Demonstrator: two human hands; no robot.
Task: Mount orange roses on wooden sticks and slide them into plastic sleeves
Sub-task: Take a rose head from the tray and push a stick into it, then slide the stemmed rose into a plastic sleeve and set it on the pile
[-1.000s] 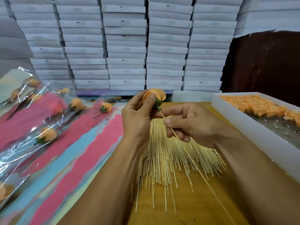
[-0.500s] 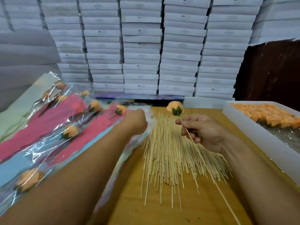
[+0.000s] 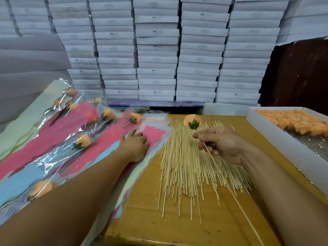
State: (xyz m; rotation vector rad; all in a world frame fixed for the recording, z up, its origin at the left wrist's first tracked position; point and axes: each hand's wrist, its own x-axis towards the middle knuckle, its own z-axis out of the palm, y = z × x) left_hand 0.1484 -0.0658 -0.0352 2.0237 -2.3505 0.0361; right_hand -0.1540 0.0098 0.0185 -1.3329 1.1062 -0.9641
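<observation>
Since half a second ago, left hand slid further onto the sleeve stack, fingers flat on top sleeve, gripping nothing. Right hand pinches the stick, mounted rose up over the loose stick pile. Risks: slippery film could lift several sleeves together; loose rose could drop off. Readable: "SGS" on stacked boxes; sleeve print blurred.

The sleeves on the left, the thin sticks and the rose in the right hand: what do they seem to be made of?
Sleeves: clear glossy plastic film, judging by glare and crinkles, with matte coloured parts. Sticks: pale unfinished wood or bamboo; which one is unclear. Rose pinched on its stick by the right hand: matte orange, probably artificial foam or soap; uncertain.
</observation>
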